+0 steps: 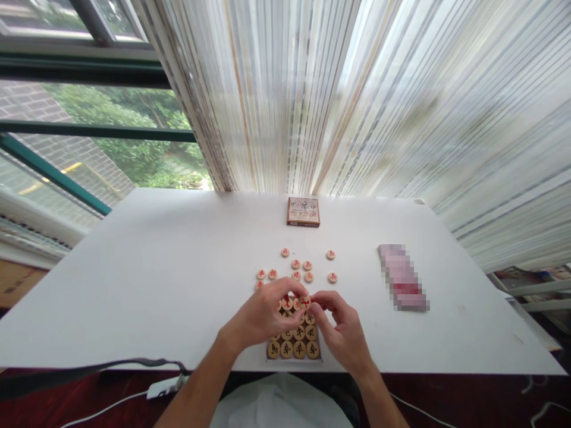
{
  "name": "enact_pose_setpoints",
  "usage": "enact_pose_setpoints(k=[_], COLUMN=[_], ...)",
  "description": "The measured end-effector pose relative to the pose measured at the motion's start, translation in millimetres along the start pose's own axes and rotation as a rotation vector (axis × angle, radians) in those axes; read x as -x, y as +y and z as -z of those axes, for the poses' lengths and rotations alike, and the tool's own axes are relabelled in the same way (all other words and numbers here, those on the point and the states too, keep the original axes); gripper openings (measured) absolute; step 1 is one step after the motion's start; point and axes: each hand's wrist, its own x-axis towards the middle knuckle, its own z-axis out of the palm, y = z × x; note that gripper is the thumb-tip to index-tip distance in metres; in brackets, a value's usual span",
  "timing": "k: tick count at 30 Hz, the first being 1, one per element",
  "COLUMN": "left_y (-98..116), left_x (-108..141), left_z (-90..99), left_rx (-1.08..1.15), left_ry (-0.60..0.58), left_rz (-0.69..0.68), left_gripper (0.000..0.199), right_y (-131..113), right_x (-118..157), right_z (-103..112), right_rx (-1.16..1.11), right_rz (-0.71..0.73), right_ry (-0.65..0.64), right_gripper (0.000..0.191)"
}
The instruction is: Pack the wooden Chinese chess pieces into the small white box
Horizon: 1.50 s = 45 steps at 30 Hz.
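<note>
Between my two hands is a round wooden piece with a red character (305,302), held above the box's top right corner. The thumb and fingers of my left hand (263,312) curl round its left side, and those of my right hand (339,324) pinch its right edge. Under them, an open box (294,359) at the table's front edge holds rows of round pieces. The front rows carry black characters (299,349); a red-lettered piece (287,304) lies in the back row. My left hand hides part of the box.
Several loose red-lettered pieces (307,266) lie on the white table (178,267) behind my hands. A flat decorated box lid (303,212) lies near the curtain (285,119). At the right is a blurred pink item (402,277). A white power strip (164,387) lies below the table's front edge.
</note>
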Motion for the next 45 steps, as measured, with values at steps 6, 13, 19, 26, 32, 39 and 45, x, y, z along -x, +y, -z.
enact_pose_setpoints(k=[6, 13, 19, 26, 32, 39, 45], left_y=[-6, -13, -16, -15, -14, -14, -14], left_x=[10, 22, 25, 24, 25, 25, 24], left_z=[-3.0, -7.2, -6.7, -5.9, -7.9, -10.8, -11.7], left_rx=[0.074, 0.09, 0.121, 0.134, 0.135, 0.169, 0.165], left_ry=[0.037, 0.101, 0.082, 0.084, 0.08, 0.077, 0.075], left_rz=[0.034, 0.095, 0.157, 0.194, 0.199, 0.209, 0.216], left_gripper=[0.026, 0.023, 0.021, 0.022, 0.023, 0.021, 0.022], right_y=[-4, -4, -2, -1, 0, -1, 0], right_x=[-1, 0, 5, 8, 9, 10, 11], right_z=[-12, -14, -13, -14, -17, -16, -15], right_rx=[-0.113, -0.096, -0.104, -0.134, -0.119, -0.135, -0.142], right_rz=[-0.046, -0.049, -0.069, -0.07, -0.052, -0.05, -0.056], right_ry=[0.018, 0.002, -0.046, -0.029, 0.018, 0.027, 0.026], right_gripper=[0.012, 0.018, 0.028, 0.028, 0.024, 0.021, 0.018])
